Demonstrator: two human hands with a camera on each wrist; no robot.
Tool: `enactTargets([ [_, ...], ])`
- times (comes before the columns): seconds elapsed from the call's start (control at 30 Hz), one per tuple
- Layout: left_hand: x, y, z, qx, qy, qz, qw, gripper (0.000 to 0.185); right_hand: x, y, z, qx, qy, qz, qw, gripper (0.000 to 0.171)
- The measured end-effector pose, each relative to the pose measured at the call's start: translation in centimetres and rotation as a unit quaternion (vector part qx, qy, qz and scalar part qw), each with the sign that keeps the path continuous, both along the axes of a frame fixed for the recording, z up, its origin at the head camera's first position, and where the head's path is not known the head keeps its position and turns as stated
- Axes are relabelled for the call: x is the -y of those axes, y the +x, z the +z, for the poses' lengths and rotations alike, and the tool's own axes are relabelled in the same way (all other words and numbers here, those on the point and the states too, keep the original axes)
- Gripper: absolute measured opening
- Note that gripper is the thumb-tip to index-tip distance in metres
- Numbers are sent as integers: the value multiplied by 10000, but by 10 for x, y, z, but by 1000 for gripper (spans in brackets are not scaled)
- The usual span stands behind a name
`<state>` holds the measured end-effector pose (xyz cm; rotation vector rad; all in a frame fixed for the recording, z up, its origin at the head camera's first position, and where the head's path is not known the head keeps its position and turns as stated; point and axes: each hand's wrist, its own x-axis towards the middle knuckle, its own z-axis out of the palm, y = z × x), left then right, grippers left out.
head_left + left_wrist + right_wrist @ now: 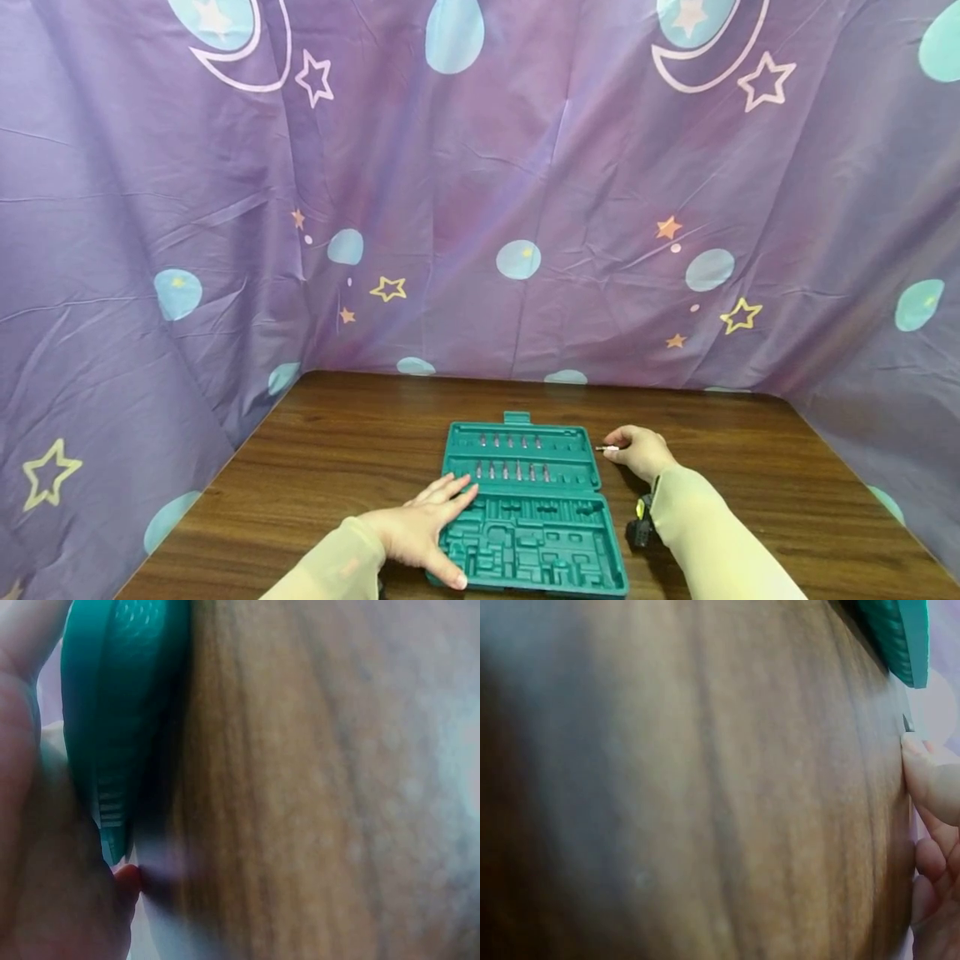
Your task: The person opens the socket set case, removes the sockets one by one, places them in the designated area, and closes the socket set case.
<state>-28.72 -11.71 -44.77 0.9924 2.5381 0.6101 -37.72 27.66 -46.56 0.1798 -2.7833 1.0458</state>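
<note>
Left hand [420, 533] on one green case [525, 508], right hand [637, 450] pinching one bit [607, 448]

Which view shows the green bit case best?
Head view: the whole open green bit case lies on the table, bits in its far half. Left wrist shows only a blurred edge; right wrist only a corner.

Both wrist views are super blurry. In the left one the teal case [120, 712] is cut off at the top edge, and the left hand [45, 885] is just a smear. The bit [607, 448] the right hand [637, 452] pinches is too tiny to identify, and so are the bits in the lid.
</note>
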Motion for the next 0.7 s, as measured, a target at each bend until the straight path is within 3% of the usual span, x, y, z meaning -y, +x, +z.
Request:
enactTargets([
  [0.43,1,-1,0,69,-17,21,10000,111,0,-1,0,151,-226,25,9996,23],
  [0.7,0,-1,0,89,-25,17,10000,111,-7,-6,-3,241,-765,71,9968,28],
])
